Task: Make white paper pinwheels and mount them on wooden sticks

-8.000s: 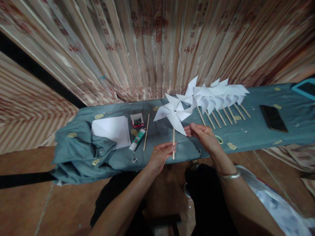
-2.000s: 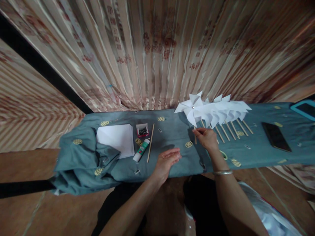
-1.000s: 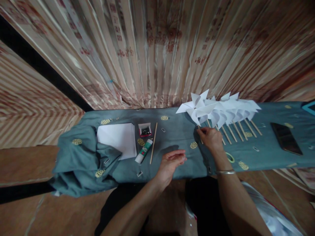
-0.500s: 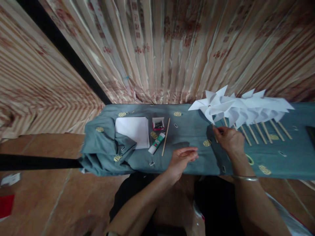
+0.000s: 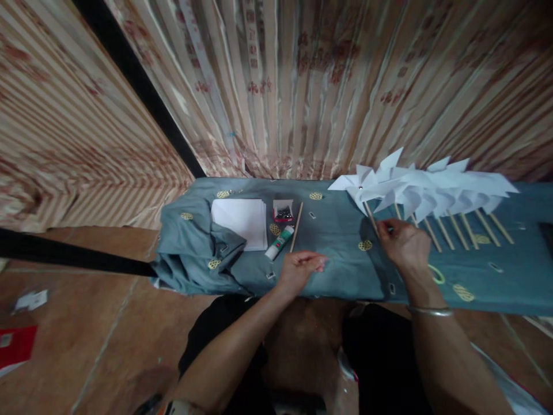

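My right hand (image 5: 402, 242) is closed in a pinch around the wooden stick of a white paper pinwheel (image 5: 355, 185), at the left end of a row of similar pinwheels (image 5: 453, 183). A pin head shows at its centre, and its blades touch or overlap the neighbouring one. My left hand (image 5: 301, 270) hovers near the front edge of the cloth, fingers loosely bent and nothing visible in them. Just beyond it are a loose wooden stick (image 5: 297, 226), a green and white glue stick (image 5: 279, 242) and a small box of pins (image 5: 283, 211).
A stack of white paper (image 5: 242, 222) lies at the left, partly under a fold of the grey-green tablecloth (image 5: 332, 227). A pale green ring (image 5: 438, 275) lies by my right wrist. A pleated curtain (image 5: 276, 86) hangs behind, and a dark pole (image 5: 142, 86) slants at the left.
My left hand has moved left and its fingers have curled a little. The leftmost pinwheel has shifted slightly left, and more of its stick shows above my right hand. The view has shifted slightly.
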Tool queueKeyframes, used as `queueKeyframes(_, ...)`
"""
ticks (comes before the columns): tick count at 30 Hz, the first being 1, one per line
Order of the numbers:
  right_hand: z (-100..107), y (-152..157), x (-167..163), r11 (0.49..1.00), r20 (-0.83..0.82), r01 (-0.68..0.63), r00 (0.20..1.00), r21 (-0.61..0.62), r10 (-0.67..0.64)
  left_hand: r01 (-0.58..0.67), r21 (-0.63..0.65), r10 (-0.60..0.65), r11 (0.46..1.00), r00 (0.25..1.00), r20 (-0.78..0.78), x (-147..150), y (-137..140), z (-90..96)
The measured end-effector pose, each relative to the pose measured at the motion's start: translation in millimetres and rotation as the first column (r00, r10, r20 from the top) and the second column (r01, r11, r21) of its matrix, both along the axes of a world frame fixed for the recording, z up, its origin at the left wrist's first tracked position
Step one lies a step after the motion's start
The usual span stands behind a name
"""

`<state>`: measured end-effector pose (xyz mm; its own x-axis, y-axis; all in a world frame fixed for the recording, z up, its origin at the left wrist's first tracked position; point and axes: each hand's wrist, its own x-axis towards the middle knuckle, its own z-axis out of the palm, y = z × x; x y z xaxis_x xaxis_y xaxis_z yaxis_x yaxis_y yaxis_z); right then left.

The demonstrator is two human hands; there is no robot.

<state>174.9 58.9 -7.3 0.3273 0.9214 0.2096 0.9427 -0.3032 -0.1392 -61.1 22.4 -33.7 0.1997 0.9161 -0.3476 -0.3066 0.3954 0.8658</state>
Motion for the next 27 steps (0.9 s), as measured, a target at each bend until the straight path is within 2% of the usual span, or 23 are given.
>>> queueKeyframes(6, -3, -1, -11, 0.997, -0.023, -0.076, 0.997, -0.034, 0.075, -0.05, 0.19, 0.077, 0.981, 0.987, -0.14, -25, 2, 4.9)
queueKeyframes(10, -4, -6, -24, 0.988, -0.024, -0.144, 0.989, -0.06, 0.143, -0.091, 0.402, 0.222, 0.911, 0.929, -0.294, -62, 11, 11.9)
queueKeyframes(12, -6, -9, -26, 0.983, -0.022, -0.171, 0.985, -0.071, 0.17, -0.094, 0.513, 0.345, 0.853, 0.84, -0.419, -87, 16, 14.8)
queueKeyframes(14, -9, -11, -23, 0.982, -0.022, -0.177, 0.984, -0.064, 0.176, 0.01, 0.608, 0.432, 0.794, 0.695, -0.575, -112, 21, 15.2)
queueKeyframes(16, -12, -10, -15, 0.986, -0.019, -0.164, 0.986, -0.035, 0.163, 0.149, 0.62, 0.454, 0.77, 0.555, -0.697, -133, 24, 12.2)
queueKeyframes(19, -18, -5, -2, 0.988, -0.001, -0.151, 0.988, 0.037, 0.151, 0.28, 0.601, 0.48, 0.749, 0.395, -0.783, -149, 25, 3.8)
queueKeyframes(23, -25, 2, 7, 0.986, 0.027, -0.158, 0.987, 0.054, 0.157, 0.408, 0.572, 0.497, 0.712, 0.282, -0.821, -153, 24, -4.7)
queueKeyframes(27, -29, 6, 12, 0.986, 0.037, -0.158, 0.987, 0.046, 0.156, 0.475, 0.513, 0.47, 0.715, 0.217, -0.855, -151, 23, -6.9)
